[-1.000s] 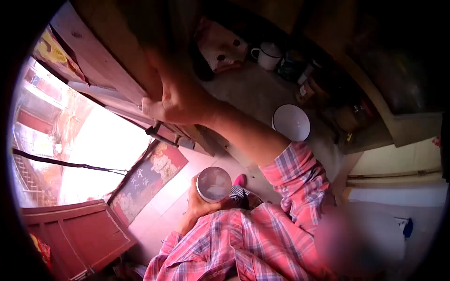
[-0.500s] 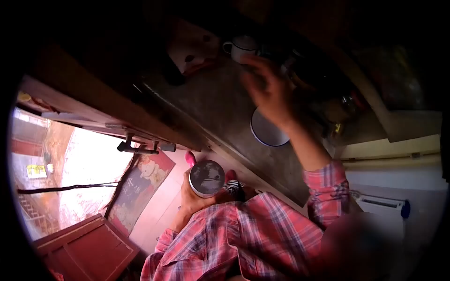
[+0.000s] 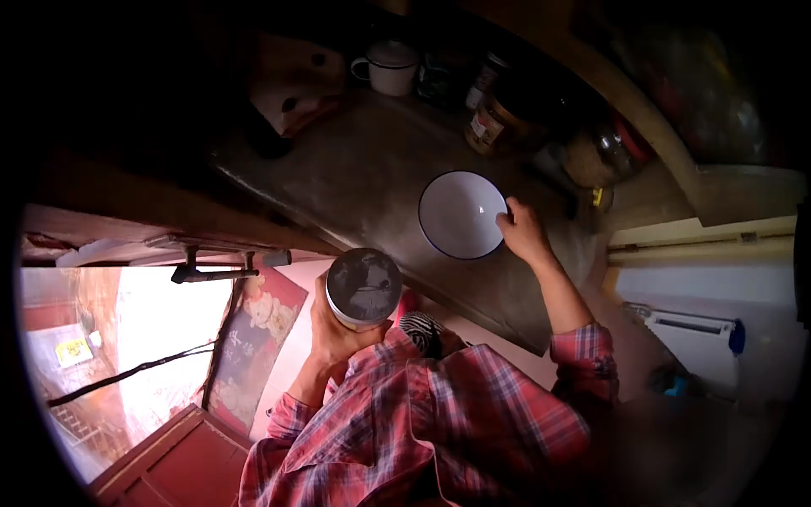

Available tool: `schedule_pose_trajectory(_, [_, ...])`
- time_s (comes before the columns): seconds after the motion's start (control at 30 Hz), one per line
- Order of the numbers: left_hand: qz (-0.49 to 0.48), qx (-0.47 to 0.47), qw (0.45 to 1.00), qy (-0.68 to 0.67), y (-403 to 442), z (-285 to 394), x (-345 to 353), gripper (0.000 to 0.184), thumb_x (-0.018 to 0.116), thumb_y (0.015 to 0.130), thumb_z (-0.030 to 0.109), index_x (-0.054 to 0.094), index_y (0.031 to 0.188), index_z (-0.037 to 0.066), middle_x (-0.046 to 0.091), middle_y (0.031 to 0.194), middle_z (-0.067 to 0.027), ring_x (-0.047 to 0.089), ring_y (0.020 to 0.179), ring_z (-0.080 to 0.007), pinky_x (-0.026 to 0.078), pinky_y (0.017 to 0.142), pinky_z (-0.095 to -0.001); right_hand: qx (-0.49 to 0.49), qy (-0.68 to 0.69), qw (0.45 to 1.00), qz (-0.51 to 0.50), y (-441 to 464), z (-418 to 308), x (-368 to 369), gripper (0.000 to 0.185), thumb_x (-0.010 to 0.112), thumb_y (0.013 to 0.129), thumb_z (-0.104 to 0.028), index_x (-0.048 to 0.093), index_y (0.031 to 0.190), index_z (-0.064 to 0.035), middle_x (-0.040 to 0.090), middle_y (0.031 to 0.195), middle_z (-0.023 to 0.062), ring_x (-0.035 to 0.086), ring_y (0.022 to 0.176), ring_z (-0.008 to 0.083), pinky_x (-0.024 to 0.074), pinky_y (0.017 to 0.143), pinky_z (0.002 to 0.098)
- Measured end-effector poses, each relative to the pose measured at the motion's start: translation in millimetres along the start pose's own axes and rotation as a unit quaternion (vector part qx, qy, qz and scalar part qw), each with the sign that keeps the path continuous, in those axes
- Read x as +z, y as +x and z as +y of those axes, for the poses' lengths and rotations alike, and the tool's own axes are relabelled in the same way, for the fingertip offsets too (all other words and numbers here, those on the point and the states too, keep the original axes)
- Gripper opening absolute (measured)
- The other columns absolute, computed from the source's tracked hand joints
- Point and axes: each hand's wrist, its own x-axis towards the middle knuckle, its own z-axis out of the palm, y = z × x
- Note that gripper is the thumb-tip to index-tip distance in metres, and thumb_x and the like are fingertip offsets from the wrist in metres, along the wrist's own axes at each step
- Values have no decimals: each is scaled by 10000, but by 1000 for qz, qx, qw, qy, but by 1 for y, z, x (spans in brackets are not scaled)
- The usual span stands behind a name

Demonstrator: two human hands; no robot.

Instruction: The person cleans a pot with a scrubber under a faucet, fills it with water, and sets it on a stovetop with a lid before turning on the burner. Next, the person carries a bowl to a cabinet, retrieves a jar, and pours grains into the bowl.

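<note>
My left hand [image 3: 336, 335] is wrapped round a round can [image 3: 364, 286] with a dark grey top and a pale rim, held up in front of my shirt. Lighter smudges mark that top; I cannot make out whether it is a lid or the contents. On the grey worktop, my right hand [image 3: 527, 231] grips the right edge of a white enamel bowl [image 3: 461, 213] with a blue rim. Its thumb lies at the rim while the other fingers are partly hidden. The bowl's inside shows white with a small bright reflection.
Along the back of the worktop [image 3: 372, 169] stand a white lidded enamel mug [image 3: 392, 69], a labelled jar [image 3: 492, 127] and a glass jar [image 3: 596, 155]. A pink and white bag [image 3: 296, 84] lies at the left. A white heater [image 3: 691, 342] stands low at right.
My right hand has come down from above the worktop and taken hold of the bowl's edge. The can in my left hand has risen slightly, and the view has shifted.
</note>
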Motion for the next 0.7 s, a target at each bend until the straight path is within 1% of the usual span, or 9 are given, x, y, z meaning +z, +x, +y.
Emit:
schedule_pose_trajectory(0.07, [8, 24, 999, 29, 12, 13, 5, 826, 838, 537, 213, 394, 1197, -9, 592, 1069, -157, 596, 991, -238, 470, 874, -336, 67, 29, 997, -22, -18, -7, -4, 364, 522, 840, -209, 522, 1106, 38, 608, 975, 264, 591, 938, 388, 460, 807, 437])
schedule_pose_trajectory(0.2, [-24, 40, 996, 74, 33, 43, 10, 833, 841, 551, 230, 391, 1215, 8, 582, 1098, -181, 593, 1028, -289, 480, 870, -370, 53, 38, 998, -20, -43, -1, -7, 271, 541, 838, -192, 563, 1001, 23, 633, 797, 215, 619, 768, 388, 472, 702, 457])
schedule_pose_trajectory(0.27, [-38, 43, 995, 82, 41, 48, 15, 831, 838, 553, 229, 399, 1226, 18, 564, 1125, -180, 583, 1044, -309, 490, 852, -382, -7, -86, 996, 25, -55, -22, -26, 246, 567, 857, -212, 582, 991, -5, 630, 716, 161, 624, 657, 334, 486, 636, 407])
schedule_pose_trajectory(0.33, [-36, 74, 982, 171, 51, 60, 23, 837, 849, 532, 184, 405, 1228, 43, 538, 1150, -137, 562, 1056, -258, 473, 888, -372, -27, 51, 989, 134, -62, -48, -44, 257, 577, 886, -266, 601, 980, -29, 635, 709, 114, 624, 610, 229, 484, 593, 320])
schedule_pose_trajectory(0.37, [-37, 90, 974, 205, 54, 64, 27, 862, 856, 510, 184, 418, 1240, 52, 537, 1146, -144, 566, 1053, -298, 480, 876, -401, -55, 173, 977, 110, -65, -59, -51, 275, 574, 902, -302, 617, 978, -41, 651, 733, 82, 619, 626, 138, 472, 594, 252])
schedule_pose_trajectory(0.47, [-37, 115, 955, 270, 59, 67, 37, 889, 855, 498, 185, 407, 1254, 50, 537, 1124, -153, 563, 1036, -334, 482, 861, -417, -79, 169, 982, -34, -78, -93, -60, 786, 495, 812, -668, 535, 1186, 23, 651, 928, 179, 648, 786, 254, 507, 704, 338])
schedule_pose_trajectory(0.53, [-38, 123, 953, 274, 62, 68, 43, 888, 840, 487, 176, 415, 1256, 47, 537, 1110, -155, 560, 1019, -353, 482, 842, -420, -77, 128, 986, -74, -75, -112, -61, 692, 563, 829, -573, 514, 1176, 24, 635, 858, 164, 639, 787, 258, 499, 692, 337])
schedule_pose_trajectory(0.6, [-26, 164, 937, 306, 67, 68, 49, 859, 825, 484, 172, 439, 1240, 43, 537, 1115, -156, 562, 1006, -352, 481, 833, -420, -209, 9, 978, -22, -70, -123, -57, 734, 595, 770, -625, 524, 1078, 37, 630, 872, 203, 636, 841, 356, 509, 719, 400])
schedule_pose_trajectory(0.7, [-15, 193, 935, 297, 73, 68, 50, 841, 797, 466, 173, 464, 1229, 55, 547, 1031, -148, 567, 918, -348, 479, 771, -413, -209, 22, 978, -19, -68, -127, -57, 662, 689, 726, -516, 502, 1055, 26, 620, 885, 219, 620, 845, 389, 509, 740, 438])
